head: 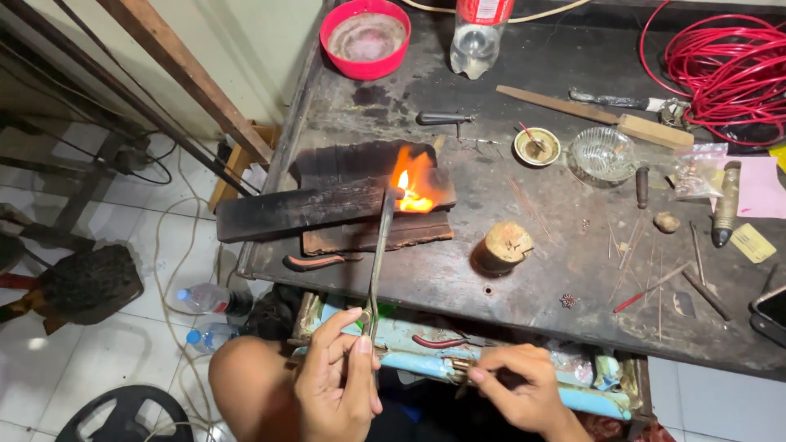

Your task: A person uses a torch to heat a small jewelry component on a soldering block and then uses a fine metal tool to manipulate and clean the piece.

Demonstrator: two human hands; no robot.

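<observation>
1. Torch (380,245) gripped in left hand (336,381), its flame (412,187) on charred board (327,205) on workbench (458,278).
2. Right hand (524,389) pinched closed near open drawer (491,368); contents cannot be told.

The scene is lit evenly and fairly softly from above, with no hard shadows. The flame (412,190) near the middle of the frame is the brightest spot; its core is blown out to white-yellow and it throws an orange glow on the charred block (360,200) around it. The dark workbench (524,270) shows dull sheen in the upper middle. The white floor tiles (49,344) at lower left look pale and slightly washed. Focus is reasonably sharp in the centre, while the hands at the bottom edge are a little soft.
</observation>
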